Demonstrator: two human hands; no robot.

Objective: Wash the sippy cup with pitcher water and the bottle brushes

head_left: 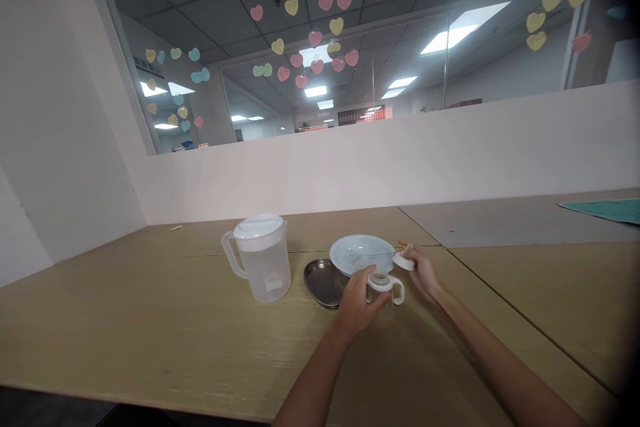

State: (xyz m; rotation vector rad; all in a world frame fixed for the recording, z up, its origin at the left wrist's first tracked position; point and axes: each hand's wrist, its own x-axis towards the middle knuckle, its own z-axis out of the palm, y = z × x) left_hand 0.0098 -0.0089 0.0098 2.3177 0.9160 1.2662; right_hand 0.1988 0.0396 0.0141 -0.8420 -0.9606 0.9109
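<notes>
My left hand [357,305] is wrapped round a small clear bottle [381,281] with a white collar and a white side handle. The bottle's round mouth is uncovered and faces up. Just to the right, my right hand [425,275] pinches a white lid [404,261], held apart from the bottle; a small yellowish piece shows above its fingers. Behind both hands sits a pale blue-white basin [338,248] with something clear inside that I cannot make out. A curved metal tray [324,284] lies left of the bottle, partly hidden by my left hand.
A translucent plastic pitcher [266,268] with a white lid stands left of the tray. A teal cloth [607,209] lies at the far right. Beyond the wooden table [150,320] rise a low white wall [320,177] and a window with heart-shaped notes.
</notes>
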